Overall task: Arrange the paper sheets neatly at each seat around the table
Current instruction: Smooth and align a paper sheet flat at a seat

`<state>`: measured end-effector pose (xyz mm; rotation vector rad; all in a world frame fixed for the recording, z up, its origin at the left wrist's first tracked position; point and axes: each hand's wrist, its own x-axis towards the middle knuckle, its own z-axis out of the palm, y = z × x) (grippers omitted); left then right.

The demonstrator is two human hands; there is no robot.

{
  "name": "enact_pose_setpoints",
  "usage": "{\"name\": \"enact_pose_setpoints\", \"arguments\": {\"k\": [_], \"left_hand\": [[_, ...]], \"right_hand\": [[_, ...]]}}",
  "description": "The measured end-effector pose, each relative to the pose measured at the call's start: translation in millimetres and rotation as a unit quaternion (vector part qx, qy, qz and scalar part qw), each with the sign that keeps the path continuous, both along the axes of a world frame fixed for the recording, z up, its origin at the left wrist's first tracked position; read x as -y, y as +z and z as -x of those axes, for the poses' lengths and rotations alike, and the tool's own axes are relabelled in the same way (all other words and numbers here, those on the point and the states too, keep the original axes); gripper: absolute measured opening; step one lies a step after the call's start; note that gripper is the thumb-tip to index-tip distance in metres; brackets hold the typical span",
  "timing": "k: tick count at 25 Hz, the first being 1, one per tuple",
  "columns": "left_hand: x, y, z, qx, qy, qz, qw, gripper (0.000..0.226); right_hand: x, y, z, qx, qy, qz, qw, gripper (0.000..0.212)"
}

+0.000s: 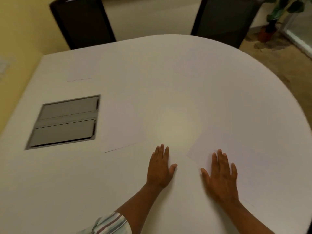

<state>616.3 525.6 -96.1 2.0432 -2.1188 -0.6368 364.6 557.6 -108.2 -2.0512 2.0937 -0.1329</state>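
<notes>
White paper sheets lie on the white table (70,179), hard to tell from its surface. My right hand (219,174) rests flat, fingers spread, on a tilted sheet (239,144) at the near right. My left hand (160,166) lies flat with fingers together on the table beside that sheet's left corner; whether paper is under it I cannot tell. Another sheet (121,125) lies left of centre, its near edge showing as a thin dark line. A faint edge of a far sheet (79,79) shows near the back left.
A grey cable hatch (65,121) is set into the table at the left. Two dark chairs (82,21) (224,19) stand at the far edge. A potted plant (276,16) stands on the floor at the back right. The table's right edge curves round.
</notes>
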Motion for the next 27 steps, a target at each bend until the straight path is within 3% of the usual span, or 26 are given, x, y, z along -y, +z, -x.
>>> {"name": "enact_pose_setpoints", "arguments": {"k": [7, 12, 20, 25, 27], "left_hand": [[3, 14, -106, -0.002, 0.136, 0.01, 0.991, 0.075], [18, 32, -171, -0.055, 0.266, 0.024, 0.962, 0.069], [32, 28, -236, -0.107, 0.35, 0.012, 0.931, 0.055], [51, 28, -241, -0.195, 0.423, 0.008, 0.885, 0.053], [62, 31, -245, -0.251, 0.487, 0.002, 0.836, 0.056]], "right_hand": [[58, 11, -137, 0.02, 0.186, -0.033, 0.982, 0.084], [100, 20, -224, 0.02, 0.246, -0.065, 0.967, 0.083], [134, 22, -308, -0.011, 0.322, -0.127, 0.938, 0.085], [131, 12, -316, -0.027, 0.327, -0.166, 0.93, 0.089], [129, 10, -317, -0.035, 0.325, -0.162, 0.931, 0.089]]}}
